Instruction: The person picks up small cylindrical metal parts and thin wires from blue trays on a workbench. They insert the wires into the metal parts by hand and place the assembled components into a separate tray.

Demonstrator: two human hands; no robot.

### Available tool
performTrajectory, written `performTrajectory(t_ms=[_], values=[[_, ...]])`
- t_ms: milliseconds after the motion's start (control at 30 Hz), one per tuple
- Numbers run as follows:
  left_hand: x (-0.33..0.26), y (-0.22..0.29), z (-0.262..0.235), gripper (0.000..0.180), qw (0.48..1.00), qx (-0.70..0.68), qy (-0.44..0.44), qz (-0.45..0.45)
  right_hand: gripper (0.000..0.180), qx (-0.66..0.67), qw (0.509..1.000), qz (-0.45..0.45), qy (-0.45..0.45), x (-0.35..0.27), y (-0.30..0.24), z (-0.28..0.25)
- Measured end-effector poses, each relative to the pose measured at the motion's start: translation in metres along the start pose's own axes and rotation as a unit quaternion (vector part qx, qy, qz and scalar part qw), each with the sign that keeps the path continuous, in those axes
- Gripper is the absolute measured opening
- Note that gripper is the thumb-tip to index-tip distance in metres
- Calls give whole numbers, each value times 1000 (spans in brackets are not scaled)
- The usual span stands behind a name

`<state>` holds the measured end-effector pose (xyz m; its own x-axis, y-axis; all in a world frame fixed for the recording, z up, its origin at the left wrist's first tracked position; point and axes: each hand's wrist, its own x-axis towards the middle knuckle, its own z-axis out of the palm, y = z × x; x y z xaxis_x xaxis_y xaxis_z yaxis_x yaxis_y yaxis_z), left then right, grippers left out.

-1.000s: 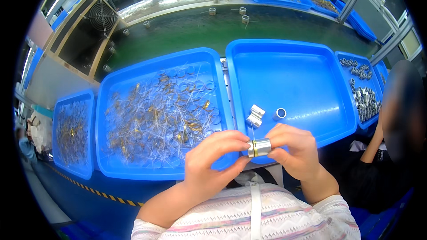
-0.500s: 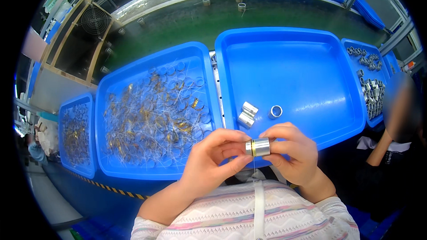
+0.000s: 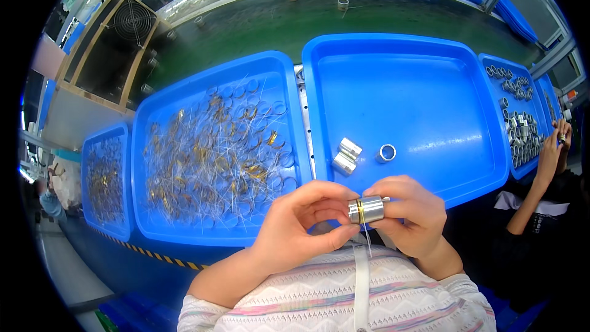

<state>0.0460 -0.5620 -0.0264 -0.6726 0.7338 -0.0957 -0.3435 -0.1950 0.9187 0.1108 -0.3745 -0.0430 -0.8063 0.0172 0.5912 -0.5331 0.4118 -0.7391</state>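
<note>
1. As I look down through the head camera, I see both hands meeting over the near edge of an open blue tray (image 3: 405, 104), with a silvery metal tube (image 3: 373, 209) between them.
2. I read the left hand (image 3: 307, 221) as closed in a pinch on the tube's left end.
3. I see the right hand (image 3: 410, 216) curled around the other end, gripping it too.
4. The tube lies nearly level, a yellow band (image 3: 361, 210) around it toward the left, and a thin wire (image 3: 369, 240) hangs below it.
5. Inside the open blue tray I count three more tubes: two lying pair (image 3: 348, 155) pieces, side by side and touching, and one upright tube (image 3: 386, 153) just right of them, its round mouth showing.
6. On my left, a wide blue tray (image 3: 196, 241) holds a tangle of rings and wires (image 3: 215, 154), some yellow; a smaller tray (image 3: 127, 178) beyond carries a similar heap.
7. At right, another tray (image 3: 523, 106) holds many short tubes (image 3: 522, 135); near it, a co-worker's hands (image 3: 556, 138) hold something too small for me to tell.
8. Behind the trays I see a green bench (image 3: 239, 37) with a few small rings (image 3: 343, 3) on it.
</note>
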Motion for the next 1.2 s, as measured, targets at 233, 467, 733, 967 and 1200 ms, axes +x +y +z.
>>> performTrajectory(t_ms=[233,467,733,967,1200], values=[[-2,7,-1,40,1000,21,-4,-14,21,25,1000,8,-6,1,-1,0],[-4,4,-4,35,998,-23,2,-63,23,8,1000,-8,-20,2,-7,7],[-9,-1,-3,35,996,-60,16,-69,16,-8,999,-4,-34,-4,-12,8],[-12,-6,-1,34,995,-66,29,-65,16,-8,1000,-8,-28,-9,-8,9],[-11,-2,1,35,995,-66,21,-76,18,4,1000,-12,-22,-10,-11,8]])
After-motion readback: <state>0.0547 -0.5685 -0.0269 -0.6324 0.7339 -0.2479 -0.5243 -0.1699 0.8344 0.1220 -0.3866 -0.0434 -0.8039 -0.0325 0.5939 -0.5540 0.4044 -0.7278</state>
